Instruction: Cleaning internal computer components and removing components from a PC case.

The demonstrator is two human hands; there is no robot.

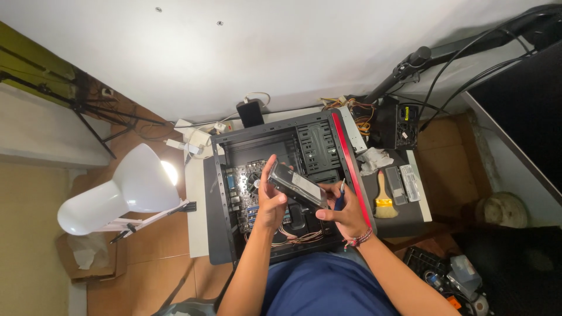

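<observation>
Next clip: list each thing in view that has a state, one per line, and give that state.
Computer case: lying flat, side panel off, motherboard exposed.
Hard drive: lifted above the case, tilted, held by both hands.
Left hand: gripping the drive's left end.
Right hand: supporting the drive's right end, also holding a blue-handled tool.
Desk lamp: switched on.
Paintbrush: lying idle beside the case.

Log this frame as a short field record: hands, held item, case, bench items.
left hand: grips the near-left end of the hard drive
right hand: supports the drive's right end, with a blue-handled tool tucked in the fingers
hard drive: tilted, held above the open case
computer case: black with a red edge, side panel off, motherboard visible inside
paintbrush: lies right of the case, beside two memory sticks
lamp: white, lit, left of the case
</observation>
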